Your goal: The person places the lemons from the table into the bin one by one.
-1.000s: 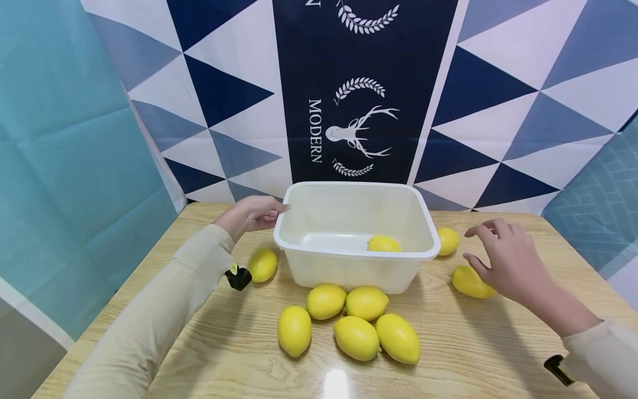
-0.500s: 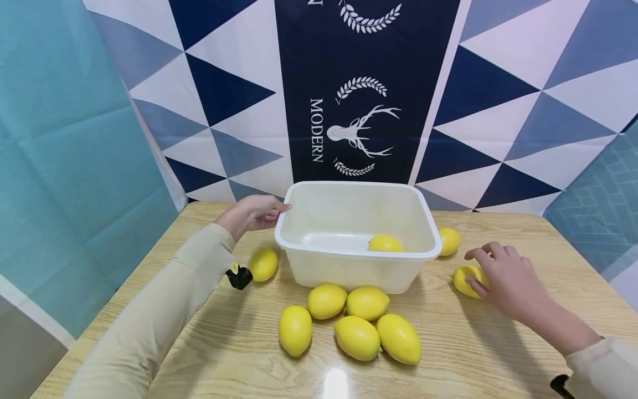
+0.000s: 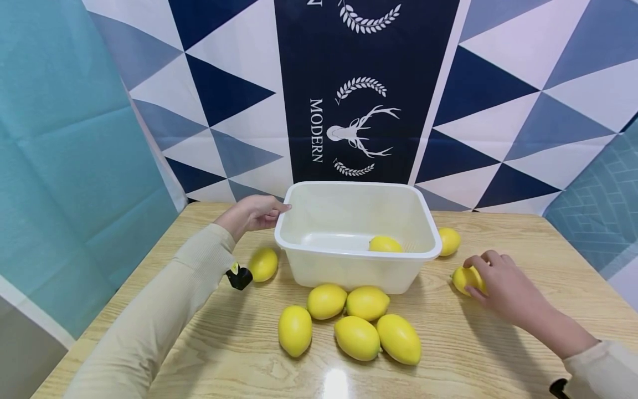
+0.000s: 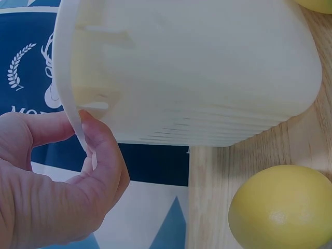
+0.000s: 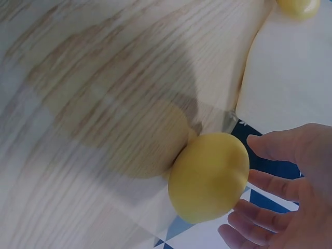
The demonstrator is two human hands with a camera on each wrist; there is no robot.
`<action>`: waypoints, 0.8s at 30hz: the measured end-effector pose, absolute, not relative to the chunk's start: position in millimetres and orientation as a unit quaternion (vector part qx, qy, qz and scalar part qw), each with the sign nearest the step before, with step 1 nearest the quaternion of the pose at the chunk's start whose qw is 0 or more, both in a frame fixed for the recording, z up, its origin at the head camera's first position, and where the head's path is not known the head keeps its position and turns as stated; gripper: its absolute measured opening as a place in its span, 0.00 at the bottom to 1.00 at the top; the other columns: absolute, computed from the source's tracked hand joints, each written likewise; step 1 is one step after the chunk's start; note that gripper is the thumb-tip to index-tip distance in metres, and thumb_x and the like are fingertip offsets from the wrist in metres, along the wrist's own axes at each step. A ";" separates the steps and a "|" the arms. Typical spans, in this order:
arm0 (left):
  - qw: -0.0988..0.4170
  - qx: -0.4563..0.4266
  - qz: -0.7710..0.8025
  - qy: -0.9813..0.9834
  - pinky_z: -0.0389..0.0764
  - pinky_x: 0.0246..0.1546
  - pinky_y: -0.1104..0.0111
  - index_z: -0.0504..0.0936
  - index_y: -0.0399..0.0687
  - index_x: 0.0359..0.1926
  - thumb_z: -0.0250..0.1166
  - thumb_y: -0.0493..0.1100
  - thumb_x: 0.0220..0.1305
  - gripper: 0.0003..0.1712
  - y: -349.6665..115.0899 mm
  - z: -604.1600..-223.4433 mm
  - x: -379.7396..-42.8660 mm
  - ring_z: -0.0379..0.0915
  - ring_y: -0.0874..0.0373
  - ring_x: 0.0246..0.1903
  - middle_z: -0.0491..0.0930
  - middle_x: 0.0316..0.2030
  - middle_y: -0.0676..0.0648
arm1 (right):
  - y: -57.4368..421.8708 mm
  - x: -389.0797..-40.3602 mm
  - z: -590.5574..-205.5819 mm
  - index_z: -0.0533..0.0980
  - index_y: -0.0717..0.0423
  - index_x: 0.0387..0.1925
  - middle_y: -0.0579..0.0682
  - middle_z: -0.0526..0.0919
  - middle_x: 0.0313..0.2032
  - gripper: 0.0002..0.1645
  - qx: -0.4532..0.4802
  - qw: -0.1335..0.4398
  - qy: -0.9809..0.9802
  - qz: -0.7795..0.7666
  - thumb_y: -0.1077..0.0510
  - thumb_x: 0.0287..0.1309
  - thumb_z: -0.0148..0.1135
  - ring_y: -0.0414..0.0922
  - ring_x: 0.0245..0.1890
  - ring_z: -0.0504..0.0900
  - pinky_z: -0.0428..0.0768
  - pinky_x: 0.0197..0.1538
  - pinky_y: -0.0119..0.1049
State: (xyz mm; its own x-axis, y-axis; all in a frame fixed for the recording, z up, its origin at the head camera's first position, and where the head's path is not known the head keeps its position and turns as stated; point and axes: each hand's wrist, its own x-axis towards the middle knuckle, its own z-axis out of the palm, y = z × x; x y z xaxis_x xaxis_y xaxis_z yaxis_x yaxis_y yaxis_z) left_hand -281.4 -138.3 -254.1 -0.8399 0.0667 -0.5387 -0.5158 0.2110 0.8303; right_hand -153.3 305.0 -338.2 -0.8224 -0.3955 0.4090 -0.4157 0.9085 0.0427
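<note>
My left hand [image 3: 259,212] pinches the left rim of the white plastic tub [image 3: 344,271]; the left wrist view shows the thumb and fingers on either side of the lip. One lemon [image 3: 385,244] lies inside the tub. Right of the tub, my right hand [image 3: 503,282] reaches over another lemon [image 3: 467,280], its fingers curled on the far side and the thumb at the near side. In the right wrist view, fingertips meet the edge of this lemon [image 5: 208,176], and the thumb tip is close by it. Part of the fruit is hidden under the hand.
Several lemons [image 3: 356,338] cluster in front of the tub on the wooden table [image 3: 239,354]. Single lemons lie left of it [image 3: 263,264] and behind its right side [image 3: 449,241]. A patterned cloth [image 3: 359,55] hangs behind the table.
My right hand has come down and to the left onto the lemon at the right, and its fingers have closed around it. My left hand keeps its hold on the tub rim.
</note>
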 end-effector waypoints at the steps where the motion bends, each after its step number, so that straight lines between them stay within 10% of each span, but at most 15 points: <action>1: 0.239 -0.151 0.610 0.740 0.84 0.46 0.74 0.72 0.41 0.49 0.62 0.39 0.65 0.13 -138.2 -254.2 -281.2 0.74 0.61 0.31 0.72 0.34 0.50 | 304.8 -153.0 -339.1 0.76 0.61 0.36 0.59 0.75 0.30 0.25 0.213 0.207 -0.954 0.026 0.60 0.33 0.79 0.51 0.27 0.70 0.72 0.27 0.42; 17: 0.240 -0.140 0.611 0.741 0.78 0.60 0.69 0.72 0.41 0.42 0.60 0.38 0.66 0.07 -138.6 -256.3 -279.0 0.71 0.64 0.24 0.72 0.25 0.52 | 304.4 -158.5 -349.8 0.75 0.61 0.37 0.58 0.74 0.30 0.28 0.232 0.226 -0.946 0.034 0.65 0.29 0.80 0.51 0.27 0.67 0.66 0.29 0.39; 24: 0.238 -0.135 0.609 0.744 0.84 0.47 0.74 0.73 0.41 0.43 0.61 0.40 0.66 0.08 -138.6 -255.6 -276.8 0.70 0.64 0.24 0.71 0.24 0.53 | 306.3 -162.3 -352.1 0.74 0.61 0.39 0.60 0.74 0.31 0.30 0.236 0.218 -0.947 0.025 0.64 0.29 0.80 0.53 0.29 0.68 0.70 0.30 0.42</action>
State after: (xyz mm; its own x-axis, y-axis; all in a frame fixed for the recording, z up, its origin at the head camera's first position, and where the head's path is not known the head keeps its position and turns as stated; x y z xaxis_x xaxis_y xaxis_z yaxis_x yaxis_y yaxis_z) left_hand -276.8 -138.6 -255.6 -0.8503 0.0892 -0.5186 -0.4908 0.2210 0.8428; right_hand -162.3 306.3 -352.1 -0.7939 -0.4357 0.4242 -0.4577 0.8874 0.0548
